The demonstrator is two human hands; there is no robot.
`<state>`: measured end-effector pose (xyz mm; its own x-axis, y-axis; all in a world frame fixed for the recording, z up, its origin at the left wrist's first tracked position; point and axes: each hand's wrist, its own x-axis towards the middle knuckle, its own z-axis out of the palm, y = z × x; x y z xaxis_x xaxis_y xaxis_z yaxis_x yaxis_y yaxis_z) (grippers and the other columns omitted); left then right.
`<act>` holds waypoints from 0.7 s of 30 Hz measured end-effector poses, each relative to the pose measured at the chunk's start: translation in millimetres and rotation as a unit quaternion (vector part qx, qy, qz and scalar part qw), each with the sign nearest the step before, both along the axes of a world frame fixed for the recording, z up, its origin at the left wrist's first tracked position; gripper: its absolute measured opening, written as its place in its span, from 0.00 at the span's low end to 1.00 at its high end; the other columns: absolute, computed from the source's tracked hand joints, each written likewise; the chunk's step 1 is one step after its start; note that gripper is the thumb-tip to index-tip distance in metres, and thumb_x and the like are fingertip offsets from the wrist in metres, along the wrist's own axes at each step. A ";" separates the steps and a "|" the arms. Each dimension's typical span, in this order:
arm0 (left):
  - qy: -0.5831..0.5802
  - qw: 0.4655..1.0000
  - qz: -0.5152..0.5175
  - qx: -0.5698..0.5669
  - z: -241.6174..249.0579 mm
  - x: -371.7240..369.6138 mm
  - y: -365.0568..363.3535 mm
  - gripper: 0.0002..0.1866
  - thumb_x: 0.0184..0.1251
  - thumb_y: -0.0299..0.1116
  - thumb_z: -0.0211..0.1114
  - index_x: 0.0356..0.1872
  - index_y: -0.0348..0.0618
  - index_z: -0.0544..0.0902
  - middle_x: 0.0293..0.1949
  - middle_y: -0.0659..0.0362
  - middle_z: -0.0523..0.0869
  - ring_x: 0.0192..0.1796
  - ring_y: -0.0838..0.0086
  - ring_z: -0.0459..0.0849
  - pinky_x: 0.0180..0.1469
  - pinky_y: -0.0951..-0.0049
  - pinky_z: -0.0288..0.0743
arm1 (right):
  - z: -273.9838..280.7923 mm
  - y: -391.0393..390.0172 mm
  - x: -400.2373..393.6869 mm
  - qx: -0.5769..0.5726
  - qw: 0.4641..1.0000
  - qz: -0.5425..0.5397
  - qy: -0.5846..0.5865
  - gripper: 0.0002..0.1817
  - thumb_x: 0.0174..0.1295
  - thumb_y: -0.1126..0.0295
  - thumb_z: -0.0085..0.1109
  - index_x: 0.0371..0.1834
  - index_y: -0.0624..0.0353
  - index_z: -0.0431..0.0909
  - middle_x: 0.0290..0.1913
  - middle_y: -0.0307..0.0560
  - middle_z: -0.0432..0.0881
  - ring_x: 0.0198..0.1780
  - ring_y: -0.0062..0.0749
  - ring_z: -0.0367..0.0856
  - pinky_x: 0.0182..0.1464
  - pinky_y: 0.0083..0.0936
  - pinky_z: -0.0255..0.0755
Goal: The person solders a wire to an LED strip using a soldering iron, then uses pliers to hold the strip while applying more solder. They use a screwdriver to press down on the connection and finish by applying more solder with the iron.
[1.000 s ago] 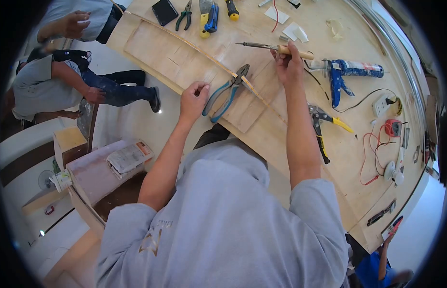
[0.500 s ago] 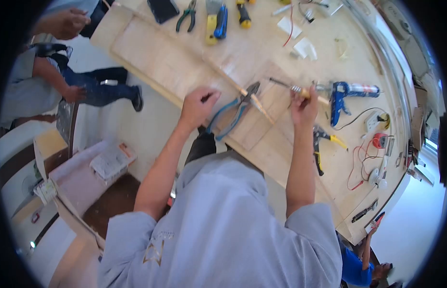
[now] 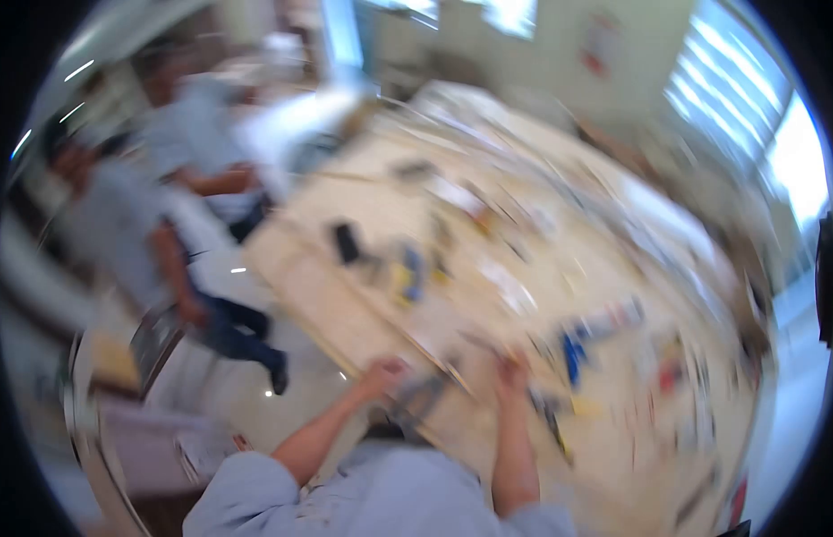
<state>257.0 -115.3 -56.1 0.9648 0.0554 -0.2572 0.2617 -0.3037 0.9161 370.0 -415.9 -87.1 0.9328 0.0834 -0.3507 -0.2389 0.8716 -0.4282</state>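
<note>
Wooden tabletop point(image 3: 318, 201), slender tool point(image 3: 481, 342) in right hand point(image 3: 513, 370)

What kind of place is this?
It's probably a workshop, or a room where people are building something. There's a big wooden table with tools spread over it, including a blue glue gun and pliers. It's blurry, though.

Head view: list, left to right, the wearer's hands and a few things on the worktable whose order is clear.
Black flat object → left hand → right hand → blue caulking gun → blurred red object.
</note>
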 end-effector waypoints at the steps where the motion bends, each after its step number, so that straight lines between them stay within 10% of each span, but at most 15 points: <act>1: -0.003 1.000 0.015 0.006 -0.9 3.0 -2.7 0.10 0.60 0.36 0.64 0.37 0.42 0.85 0.33 0.61 0.87 0.38 0.77 0.83 0.44 0.73 0.77 | 14.3 -0.8 1.9 -0.012 0.999 -0.003 0.039 0.08 0.64 0.64 0.54 0.34 0.55 0.77 0.30 0.40 0.81 0.32 0.27 0.80 0.42 0.26 0.78; 5: -0.136 0.981 0.032 0.135 -2.9 12.9 -17.8 0.13 0.61 0.39 0.59 0.34 0.40 0.85 0.34 0.54 0.87 0.38 0.70 0.84 0.43 0.69 0.76 | -16.7 -14.7 20.1 0.031 0.992 0.078 -0.099 0.13 0.63 0.59 0.57 0.26 0.54 0.75 0.20 0.37 0.75 0.21 0.26 0.73 0.31 0.24 0.79; 8: -0.131 0.976 0.171 0.039 0.7 -2.8 -27.0 0.13 0.61 0.38 0.60 0.37 0.39 0.84 0.32 0.57 0.86 0.35 0.75 0.81 0.41 0.72 0.75 | 23.1 -8.3 13.4 -0.009 0.998 0.032 0.046 0.13 0.62 0.63 0.60 0.43 0.60 0.75 0.26 0.40 0.76 0.22 0.31 0.70 0.32 0.32 0.74; 12: -0.101 0.965 0.241 0.014 14.8 -47.9 -22.0 0.12 0.61 0.37 0.62 0.39 0.40 0.84 0.32 0.61 0.85 0.34 0.79 0.78 0.40 0.75 0.74 | -84.3 -16.0 68.2 -0.377 0.870 -0.089 -0.305 0.22 0.60 0.67 0.63 0.55 0.64 0.70 0.25 0.42 0.74 0.21 0.32 0.69 0.24 0.30 0.69; 14: -0.070 0.958 0.278 0.004 32.4 -78.2 -9.4 0.12 0.61 0.37 0.63 0.39 0.40 0.84 0.32 0.62 0.85 0.34 0.80 0.78 0.40 0.75 0.74 | -80.7 -0.3 98.9 0.028 0.990 -0.119 0.072 0.30 0.57 0.71 0.66 0.61 0.65 0.65 0.25 0.45 0.74 0.20 0.33 0.68 0.20 0.27 0.68; 15: -0.060 0.951 0.302 -0.002 40.3 -93.6 -5.0 0.12 0.61 0.37 0.63 0.39 0.40 0.84 0.33 0.62 0.85 0.35 0.80 0.78 0.41 0.75 0.74 | -85.7 -9.6 91.6 -0.246 0.947 -0.134 -0.158 0.30 0.57 0.70 0.67 0.61 0.65 0.65 0.25 0.46 0.75 0.21 0.34 0.69 0.21 0.28 0.68; 16: -0.051 0.944 0.325 -0.012 47.2 -105.5 -3.1 0.12 0.61 0.38 0.63 0.39 0.40 0.84 0.33 0.62 0.85 0.35 0.80 0.79 0.41 0.75 0.74 | -91.8 -26.0 81.9 -0.489 0.779 -0.121 -0.373 0.30 0.56 0.70 0.68 0.61 0.64 0.65 0.26 0.47 0.75 0.22 0.35 0.70 0.22 0.29 0.69; 17: -0.057 0.936 0.349 -0.004 44.6 -116.6 -1.3 0.12 0.61 0.38 0.63 0.39 0.40 0.84 0.33 0.61 0.85 0.36 0.80 0.79 0.42 0.75 0.74 | -40.6 -9.7 60.1 -0.385 0.880 -0.103 -0.259 0.18 0.60 0.64 0.63 0.47 0.61 0.71 0.26 0.44 0.76 0.26 0.31 0.73 0.31 0.26 0.74; 19: -0.023 0.916 0.399 -0.042 14.0 -132.0 7.5 0.12 0.63 0.37 0.63 0.41 0.40 0.83 0.35 0.60 0.86 0.40 0.77 0.81 0.46 0.74 0.75 | -29.3 -10.2 49.7 -0.431 0.863 -0.070 -0.255 0.18 0.64 0.72 0.57 0.53 0.71 0.70 0.41 0.52 0.80 0.40 0.32 0.79 0.41 0.25 0.76; 20: -0.026 0.918 0.391 -0.058 46.6 -133.8 0.2 0.12 0.64 0.37 0.63 0.42 0.41 0.82 0.36 0.60 0.85 0.41 0.77 0.81 0.47 0.73 0.75 | -20.6 -15.7 51.5 -0.040 0.996 0.001 -0.085 0.19 0.68 0.65 0.49 0.55 0.69 0.70 0.46 0.54 0.80 0.46 0.37 0.79 0.51 0.30 0.75; 21: -0.008 0.923 0.384 0.015 26.5 -131.1 5.9 0.11 0.64 0.36 0.63 0.42 0.40 0.81 0.36 0.61 0.84 0.41 0.77 0.81 0.46 0.73 0.76 | -8.1 -12.2 43.7 -0.048 0.990 0.017 -0.133 0.19 0.70 0.61 0.43 0.53 0.64 0.72 0.49 0.52 0.80 0.51 0.39 0.79 0.58 0.32 0.73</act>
<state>125.9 -109.4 -29.6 0.6414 0.7315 -0.2311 0.3971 -0.0589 0.9159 413.7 -428.0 -95.2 0.9904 0.0937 -0.1018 -0.1349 0.8178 -0.5595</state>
